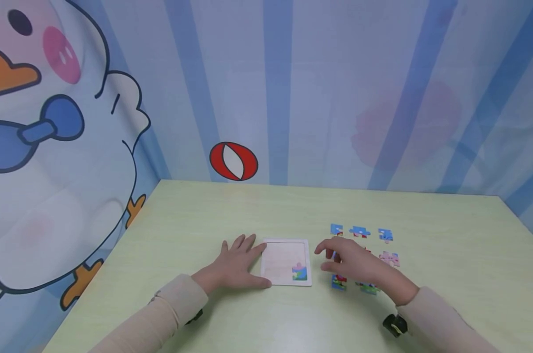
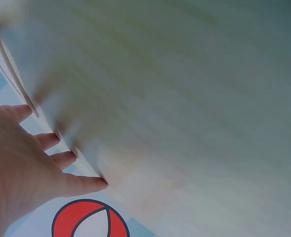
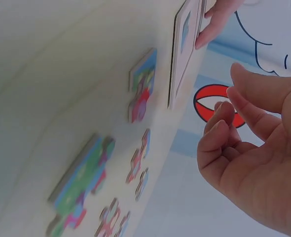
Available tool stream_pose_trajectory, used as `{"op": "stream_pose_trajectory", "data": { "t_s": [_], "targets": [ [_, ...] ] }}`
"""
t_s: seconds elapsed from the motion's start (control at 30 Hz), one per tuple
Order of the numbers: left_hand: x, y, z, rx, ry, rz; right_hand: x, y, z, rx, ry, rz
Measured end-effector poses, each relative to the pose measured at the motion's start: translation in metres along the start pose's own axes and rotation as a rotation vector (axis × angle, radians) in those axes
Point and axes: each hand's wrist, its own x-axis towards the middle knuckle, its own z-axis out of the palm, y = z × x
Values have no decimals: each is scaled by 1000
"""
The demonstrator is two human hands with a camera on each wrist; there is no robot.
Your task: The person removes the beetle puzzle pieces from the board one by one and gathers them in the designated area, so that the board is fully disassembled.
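A square puzzle tray with a pale rim lies flat on the table, and one blue, green and pink puzzle piece sits in its lower right corner. My left hand is spread out, thumb and index fingertip at the tray's left edge. To the right of the tray my right hand hovers over loose pieces, its fingers bent and nothing between thumb and fingertips. Below it lie a red and green piece and a green piece; the hand hides part of the group in the head view.
More puzzle pieces lie in loose rows on the right: a blue one, a blue and red one, another blue one and a pink one. A striped curtain stands behind the pale table.
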Motion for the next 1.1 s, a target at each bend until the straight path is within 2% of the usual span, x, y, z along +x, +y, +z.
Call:
{"op": "stream_pose_trajectory", "data": {
  "t_s": [0.5, 0.87, 1.1],
  "targets": [
    [-2, 3, -4, 3, 0, -4, 30, -16, 19, -12, -55, 46],
    [0, 1, -1, 6, 3, 0, 42, -16, 33, -12, -112, 75],
    [1, 0, 0, 7, 5, 5, 46, -17, 36, -59, -136, 108]
  ]
}}
